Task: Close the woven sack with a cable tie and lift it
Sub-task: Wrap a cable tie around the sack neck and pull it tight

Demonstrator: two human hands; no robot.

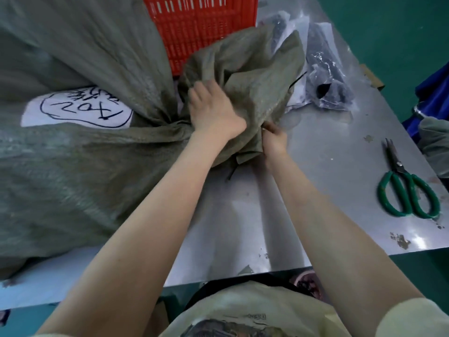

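Head view. A large grey-green woven sack (80, 171) lies on its side across the left of a metal table (323, 147), its mouth gathered into a bunched neck near the table's middle. A white label (77, 110) with handwritten marks sits on the sack's upper face. The left hand (213, 113) is closed over the neck from above, fingers buried in the fabric. The right hand (273, 137) pinches the loose flap just beside it, at the lower right of the bunch. A thin dark strip (232, 171) pokes out below the flap, touching the table, and a second dark strip shows at the far edge of the flap; these are probably the two ends of the cable tie, though blur prevents certainty.

Behind the neck stands a red crate (201, 27). Clear bags of dark goods (323, 76) lie to the right of the crate, and green-handled scissors (408, 190) rest well apart near the table's right edge.

The step in hand appears to be cinching the neck; the sack is not yet lifted. Next, the tie needs threading and pulling tight while the left hand keeps the fabric bunched.
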